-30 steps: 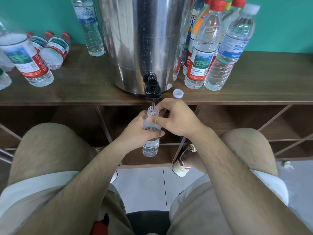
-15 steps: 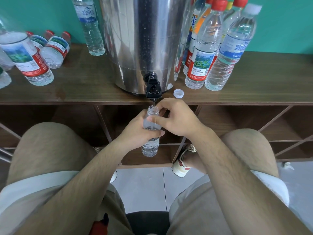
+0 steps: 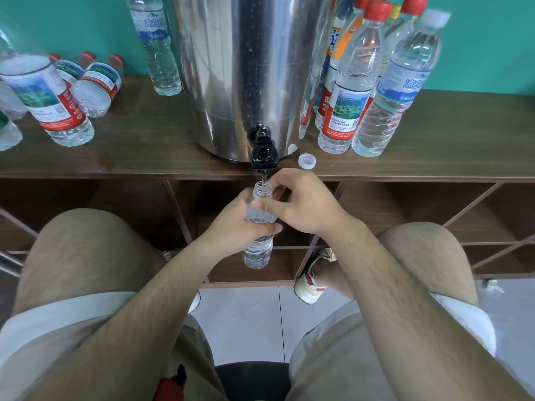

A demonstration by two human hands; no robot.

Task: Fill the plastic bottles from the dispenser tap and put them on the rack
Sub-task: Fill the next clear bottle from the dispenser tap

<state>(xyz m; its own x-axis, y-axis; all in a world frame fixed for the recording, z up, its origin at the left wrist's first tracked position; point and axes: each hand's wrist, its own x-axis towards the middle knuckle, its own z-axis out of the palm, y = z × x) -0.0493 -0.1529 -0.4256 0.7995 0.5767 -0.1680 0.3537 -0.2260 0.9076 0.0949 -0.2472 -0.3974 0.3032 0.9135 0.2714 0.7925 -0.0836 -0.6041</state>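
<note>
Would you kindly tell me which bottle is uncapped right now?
The small bottle under the black tap: its mouth is open, whereas the bottles standing at right wear caps.

I held a small clear plastic bottle [image 3: 257, 253] upright and uncapped, its mouth right under the black tap [image 3: 264, 153] of the steel dispenser [image 3: 246, 68], with a thin stream running in. My left hand [image 3: 231, 227] gripped its body and my right hand [image 3: 304, 204] pinched its neck. Capped bottles [image 3: 347, 111] stood on the wooden rack [image 3: 173, 146] just beside the dispenser.
</note>
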